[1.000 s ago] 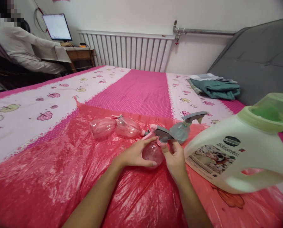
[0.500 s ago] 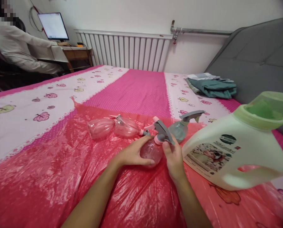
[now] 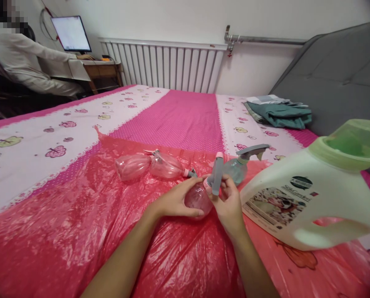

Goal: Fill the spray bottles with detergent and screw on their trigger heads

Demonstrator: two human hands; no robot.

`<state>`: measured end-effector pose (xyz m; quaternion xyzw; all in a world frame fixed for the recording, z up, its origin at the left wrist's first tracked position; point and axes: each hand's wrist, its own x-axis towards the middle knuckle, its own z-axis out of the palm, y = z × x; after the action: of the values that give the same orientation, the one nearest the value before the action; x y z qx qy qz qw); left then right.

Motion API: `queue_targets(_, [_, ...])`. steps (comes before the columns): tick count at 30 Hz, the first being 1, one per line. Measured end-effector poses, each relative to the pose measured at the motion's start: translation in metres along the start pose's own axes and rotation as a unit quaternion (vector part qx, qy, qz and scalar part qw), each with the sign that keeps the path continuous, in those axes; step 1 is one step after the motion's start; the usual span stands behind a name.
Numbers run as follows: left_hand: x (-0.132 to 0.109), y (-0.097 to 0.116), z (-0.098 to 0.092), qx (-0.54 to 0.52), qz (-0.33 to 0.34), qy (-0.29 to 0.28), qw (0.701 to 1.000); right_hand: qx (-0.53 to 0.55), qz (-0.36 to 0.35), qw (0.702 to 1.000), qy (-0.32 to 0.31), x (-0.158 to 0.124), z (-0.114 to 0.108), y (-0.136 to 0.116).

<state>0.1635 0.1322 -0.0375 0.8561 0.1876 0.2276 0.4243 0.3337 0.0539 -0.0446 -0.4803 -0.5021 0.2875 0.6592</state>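
Observation:
My left hand (image 3: 174, 201) is wrapped around the clear, rounded body of a spray bottle (image 3: 198, 199), which stands tilted on red plastic sheeting. At its neck, the fingers of my right hand (image 3: 230, 207) close on the pink collar and grey trigger head (image 3: 217, 176). Part of the right fingers is hidden behind that head. Just beyond stands a second spray bottle (image 3: 235, 170), greenish and clear with a grey trigger. Two clear pink-collared spray bottles lie on their sides to the left, one nearer (image 3: 166, 166) and one farther left (image 3: 133, 167).
A large white detergent jug (image 3: 299, 207) with a green cap leans at the right. Red plastic sheeting (image 3: 63, 231) covers the near part of the bed. Folded clothes (image 3: 280, 112) lie by the grey headboard (image 3: 336, 78). A person (image 3: 32, 62) sits at a desk with a monitor (image 3: 71, 35).
The grey trigger head has turned on the bottle, from pointing up-left to nearly upright. My right fingers have curled closer around it; my left hand keeps its hold on the body.

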Motion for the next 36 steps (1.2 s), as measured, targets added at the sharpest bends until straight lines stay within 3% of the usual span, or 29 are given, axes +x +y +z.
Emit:
queue_targets(6, [-0.001,0.0,0.001,0.005,-0.015,-0.004,1.0,0.014,0.0,1.0,-0.008,0.0,-0.003,0.002])
queue_targets(13, [0.0,0.0,-0.005,0.002,0.013,-0.001,1.0,-0.004,-0.01,1.0,0.007,0.001,0.003,0.003])
queue_targets(15, [0.0,0.001,-0.007,-0.007,0.024,0.033,0.999,-0.014,-0.014,1.0,0.005,0.0,0.006,0.002])
queue_targets(20, [0.005,0.012,-0.001,-0.036,0.084,0.206,0.974,-0.024,-0.026,0.999,-0.008,-0.004,0.012,0.0])
queue_targets(22, [0.008,0.017,0.003,-0.034,0.106,0.246,0.963,-0.028,-0.027,0.999,-0.007,-0.006,0.013,0.0])
queue_targets(32, [0.009,0.03,0.01,-0.008,0.087,0.289,0.953,-0.062,-0.036,0.997,-0.028,-0.007,0.012,-0.006])
queue_targets(36, [0.006,0.03,0.008,-0.004,0.078,0.295,0.952,-0.091,-0.047,0.988,-0.114,-0.001,-0.006,-0.012])
